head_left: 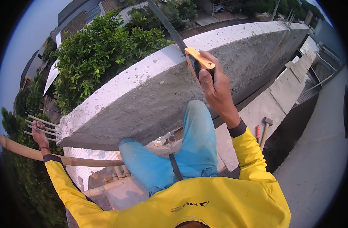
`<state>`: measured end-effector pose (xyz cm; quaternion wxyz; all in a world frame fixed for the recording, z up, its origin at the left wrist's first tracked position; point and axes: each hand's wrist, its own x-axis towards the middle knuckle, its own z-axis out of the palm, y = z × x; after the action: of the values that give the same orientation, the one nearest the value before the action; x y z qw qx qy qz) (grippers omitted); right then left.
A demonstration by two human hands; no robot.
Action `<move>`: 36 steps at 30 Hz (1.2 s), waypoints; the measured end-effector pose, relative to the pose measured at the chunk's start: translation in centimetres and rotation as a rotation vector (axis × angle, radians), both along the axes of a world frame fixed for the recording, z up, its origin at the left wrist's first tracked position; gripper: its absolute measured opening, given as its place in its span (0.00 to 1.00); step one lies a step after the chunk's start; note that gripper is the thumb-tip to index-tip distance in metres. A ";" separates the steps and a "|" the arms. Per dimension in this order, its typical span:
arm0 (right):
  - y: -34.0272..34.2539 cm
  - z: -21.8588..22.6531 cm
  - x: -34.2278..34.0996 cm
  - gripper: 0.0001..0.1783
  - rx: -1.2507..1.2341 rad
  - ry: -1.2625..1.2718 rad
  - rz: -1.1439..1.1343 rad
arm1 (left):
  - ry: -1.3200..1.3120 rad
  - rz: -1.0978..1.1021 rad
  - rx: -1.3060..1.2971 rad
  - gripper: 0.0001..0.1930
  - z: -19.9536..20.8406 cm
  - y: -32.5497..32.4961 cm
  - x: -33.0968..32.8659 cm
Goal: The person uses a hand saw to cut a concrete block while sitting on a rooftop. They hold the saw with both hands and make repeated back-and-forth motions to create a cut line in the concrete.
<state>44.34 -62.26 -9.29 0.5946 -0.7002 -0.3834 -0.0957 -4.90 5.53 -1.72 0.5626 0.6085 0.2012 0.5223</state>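
Observation:
My right hand (216,85) is wrapped round the orange and black handle of a hand saw (169,28). Its long dark blade points up and away, crossing the top edge of the rough concrete wall (143,76). At the wall's left end, several pale rods (49,122) stick out sideways. My left hand (39,133) is closed around some of these rods. My knees, in dusty blue trousers, are against the near face of the wall.
A bamboo pole (79,161) runs below my left hand. To my right, a hammer (266,129) and a red-handled tool (258,132) lie on grey boards (254,112), beside a dark gap. Leafy branches (101,53) stand beyond the wall.

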 end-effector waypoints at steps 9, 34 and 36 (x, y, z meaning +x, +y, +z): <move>-11.9 -3.9 -10.5 0.38 -0.077 0.309 -0.047 | 0.014 0.020 -0.016 0.06 0.3 -1.2 -0.3; -3.2 -2.2 -2.4 0.25 -0.032 0.159 -0.076 | 0.001 0.093 -0.028 0.06 0.3 -2.1 0.8; -1.7 -3.5 -1.2 0.26 -0.002 0.167 -0.054 | -0.014 0.067 -0.006 0.09 0.3 -3.3 1.3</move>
<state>43.11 -64.00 -12.80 0.6209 -0.7165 -0.3136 -0.0527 -3.60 2.19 -1.40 0.5480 0.5961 0.2188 0.5446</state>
